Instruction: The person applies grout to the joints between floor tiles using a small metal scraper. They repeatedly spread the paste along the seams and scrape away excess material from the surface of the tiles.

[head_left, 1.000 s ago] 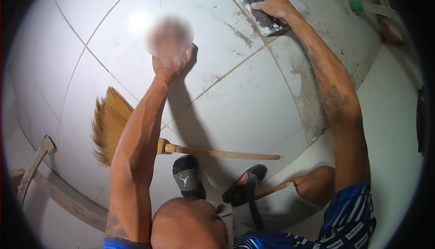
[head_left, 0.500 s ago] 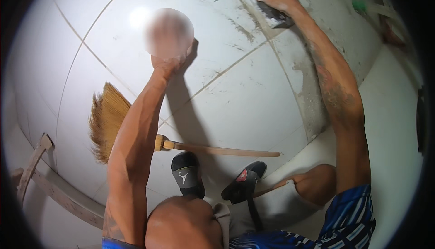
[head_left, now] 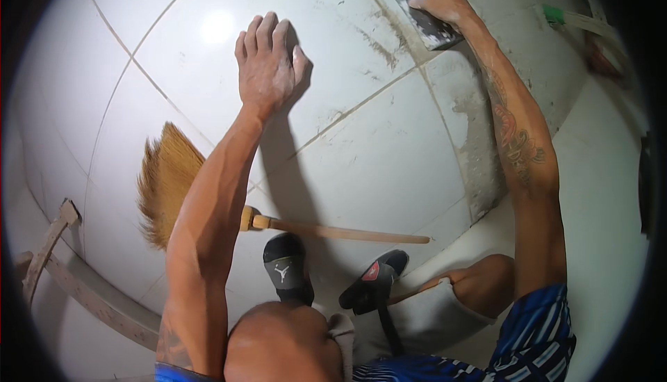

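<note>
Hands on white floor tiles [head_left: 361, 166]: left hand [head_left: 267, 62] spread flat, palm down; right hand [head_left: 445, 3] gripping a grout float [head_left: 424, 13] pressed over a tile joint. Straw broom [head_left: 208, 201] lies near the sandals [head_left: 326, 274].

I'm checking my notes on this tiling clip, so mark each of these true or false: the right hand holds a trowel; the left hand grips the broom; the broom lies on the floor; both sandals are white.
1. The right hand holds a flat trowel against the tiled floor. True.
2. The left hand grips the broom. False: it presses flat on a tile, fingers spread, apart from the broom.
3. The broom lies on the floor. True: its wooden handle points toward the person's right.
4. Both sandals are white. False: they are dark, black and grey.
</note>
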A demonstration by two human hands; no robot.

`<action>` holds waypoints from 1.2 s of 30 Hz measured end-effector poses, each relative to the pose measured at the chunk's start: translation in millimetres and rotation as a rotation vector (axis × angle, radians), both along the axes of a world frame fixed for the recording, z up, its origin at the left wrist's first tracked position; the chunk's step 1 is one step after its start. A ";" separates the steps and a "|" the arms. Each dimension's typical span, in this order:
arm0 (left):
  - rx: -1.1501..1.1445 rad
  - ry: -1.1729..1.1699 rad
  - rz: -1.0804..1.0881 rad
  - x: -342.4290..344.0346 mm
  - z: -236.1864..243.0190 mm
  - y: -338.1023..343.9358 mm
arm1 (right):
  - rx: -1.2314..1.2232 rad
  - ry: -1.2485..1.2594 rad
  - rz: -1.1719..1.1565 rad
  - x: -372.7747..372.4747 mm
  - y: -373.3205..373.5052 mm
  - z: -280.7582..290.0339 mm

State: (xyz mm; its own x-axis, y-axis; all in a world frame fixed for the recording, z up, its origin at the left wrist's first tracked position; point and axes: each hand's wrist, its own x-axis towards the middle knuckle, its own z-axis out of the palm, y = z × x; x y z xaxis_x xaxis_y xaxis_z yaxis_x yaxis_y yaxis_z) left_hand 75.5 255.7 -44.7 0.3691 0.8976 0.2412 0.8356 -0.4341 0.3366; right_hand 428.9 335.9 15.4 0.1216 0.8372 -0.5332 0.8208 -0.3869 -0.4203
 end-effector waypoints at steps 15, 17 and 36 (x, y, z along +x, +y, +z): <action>-0.013 0.014 -0.004 -3.3 -2.7 1.6 | 0.194 -0.295 0.139 2.9 9.4 -21.6; -0.034 0.024 -0.006 -2.7 -3.2 -0.3 | 0.096 -0.017 0.033 -4.1 2.0 -23.1; -0.038 0.037 0.004 -5.6 -3.0 0.5 | 0.053 -0.443 0.128 -18.3 -77.3 48.0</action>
